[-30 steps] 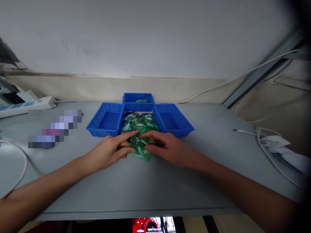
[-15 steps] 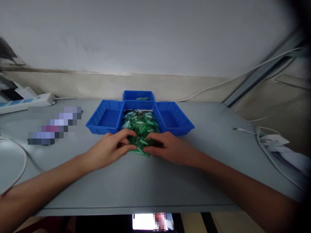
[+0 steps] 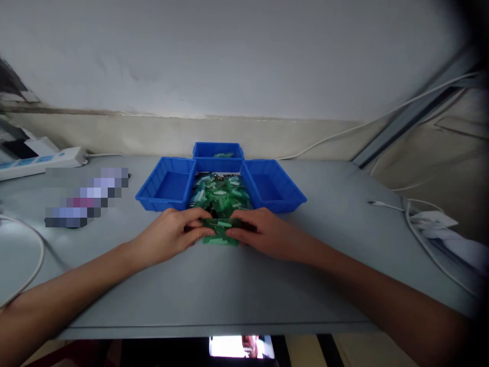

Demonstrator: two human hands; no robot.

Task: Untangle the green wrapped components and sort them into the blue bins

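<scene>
A pile of small green packets (image 3: 223, 196) lies between the blue bins, each with a pale strip. At the pile's front edge, my left hand (image 3: 171, 234) pinches the left side of a green packet (image 3: 220, 232) between thumb and fingers. My right hand (image 3: 263, 232) grips its right side in the same way. Whether it is one packet or more in the fingers is hard to tell. The fingertips are partly hidden behind the green film.
Blue bins stand left (image 3: 170, 186) and right (image 3: 269, 187) of the pile; a rear bin (image 3: 217, 164) holds a few green pieces. A power strip (image 3: 63, 159) and a pixelated object (image 3: 89, 196) lie left. Cables and a white plug (image 3: 435, 219) are right. A lit screen (image 3: 240, 346) shows below the table edge.
The green pieces between my hands, loosely heaped before, now look flatter and more lined up. My fingers have shifted only slightly, and the bins have not moved.
</scene>
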